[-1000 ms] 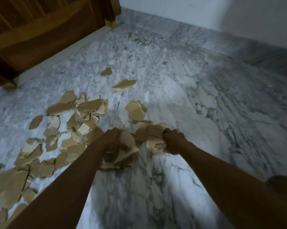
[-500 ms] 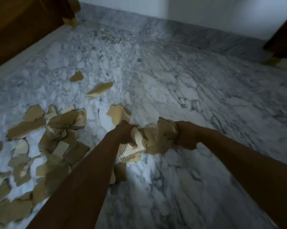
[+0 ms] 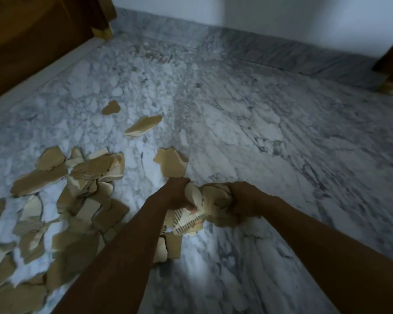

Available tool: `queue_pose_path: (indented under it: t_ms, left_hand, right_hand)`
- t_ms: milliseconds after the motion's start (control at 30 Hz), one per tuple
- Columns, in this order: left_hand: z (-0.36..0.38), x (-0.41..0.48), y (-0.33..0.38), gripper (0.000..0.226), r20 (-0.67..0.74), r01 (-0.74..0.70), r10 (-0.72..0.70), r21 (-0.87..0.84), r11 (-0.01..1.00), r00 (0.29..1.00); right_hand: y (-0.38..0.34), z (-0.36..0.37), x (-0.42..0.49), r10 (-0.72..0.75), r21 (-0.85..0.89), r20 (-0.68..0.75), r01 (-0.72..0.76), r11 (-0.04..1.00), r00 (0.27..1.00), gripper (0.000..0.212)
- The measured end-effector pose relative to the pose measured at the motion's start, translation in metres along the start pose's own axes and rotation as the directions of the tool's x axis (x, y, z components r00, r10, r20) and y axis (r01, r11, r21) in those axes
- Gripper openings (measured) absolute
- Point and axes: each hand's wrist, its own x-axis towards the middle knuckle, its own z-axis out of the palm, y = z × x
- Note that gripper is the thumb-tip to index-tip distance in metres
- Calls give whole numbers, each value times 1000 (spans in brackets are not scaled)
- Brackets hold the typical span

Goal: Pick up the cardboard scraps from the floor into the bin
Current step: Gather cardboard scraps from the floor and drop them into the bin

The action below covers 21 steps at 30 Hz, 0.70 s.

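Between both hands I hold a bundle of torn cardboard scraps above the marble floor. My left hand clamps its left side and my right hand clamps its right side. Several loose tan scraps lie spread over the floor to the left, under and beside my left forearm. One scrap lies just beyond my left hand, and two more scraps sit farther out. No bin is in view.
Grey-white marble floor stretches ahead and to the right. A dark wooden panel runs along the left. A white wall with a marble skirting closes the far side. A wooden leg stands at the far right.
Both hands have lifted off the floor and pressed together with the gathered scraps between them. The view has swung to the right, showing more of the far wall.
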Motion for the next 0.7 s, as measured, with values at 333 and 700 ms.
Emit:
queue_pose_path:
  t_ms: [333,700]
  left_hand:
    - [-62,-3,-1,44,-23,-11,10,-43,999,1000]
    - [-76,57,-17,102,-80,99,-87,161,982,993]
  right_hand:
    - [26,-55,-23,243,-9,149,-244,970,959,75]
    - [24,-7,4,245,-56,-35,-246,968,969,41]
